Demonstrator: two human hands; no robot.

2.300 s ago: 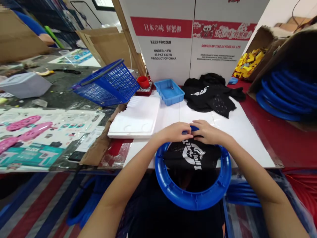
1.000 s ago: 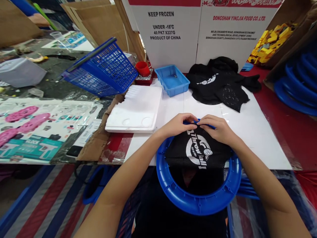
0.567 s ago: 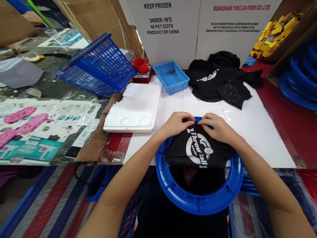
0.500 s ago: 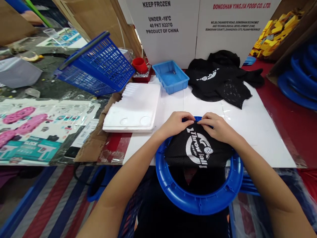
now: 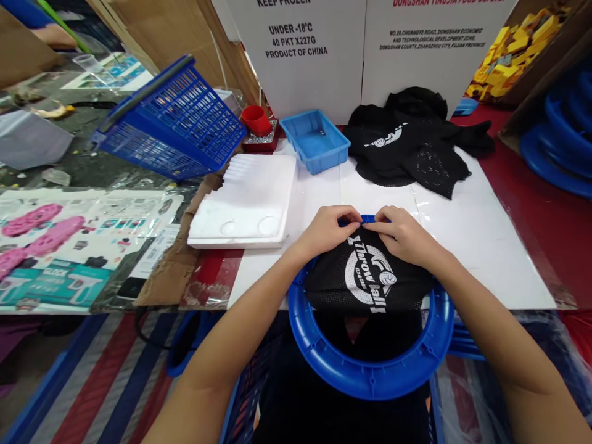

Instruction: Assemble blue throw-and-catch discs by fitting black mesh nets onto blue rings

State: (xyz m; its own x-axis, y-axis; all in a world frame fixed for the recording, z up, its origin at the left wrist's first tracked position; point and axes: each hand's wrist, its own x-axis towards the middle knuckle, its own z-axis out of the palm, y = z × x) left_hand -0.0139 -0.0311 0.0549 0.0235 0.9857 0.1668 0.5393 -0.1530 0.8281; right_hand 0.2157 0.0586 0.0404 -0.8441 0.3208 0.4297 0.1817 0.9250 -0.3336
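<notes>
A blue plastic ring (image 5: 370, 377) rests partly on the white board and overhangs the near edge toward my lap. Black mesh fabric (image 5: 333, 280) with a white printed logo lies across the far half of the ring. At the ring's far rim, my left hand (image 5: 329, 229) pinches the fabric's edge between thumb and fingers. My right hand (image 5: 401, 234) pinches the same edge just beside it, the fingertips of both hands almost touching. What lies right under the fingertips is hidden.
Behind the ring lie more black mesh pieces (image 5: 407, 142) and a light-blue tray (image 5: 315, 143). To the left are a white foam block (image 5: 245, 200), a red cup (image 5: 256, 120) and a tilted blue basket (image 5: 176, 120). Blue rings (image 5: 559, 145) are stacked at right, near yellow parts (image 5: 513, 55) in a box.
The view has shifted slightly. My right fingers have moved a little at the rim; both hands keep pinching the fabric there, and the ring stays in place.
</notes>
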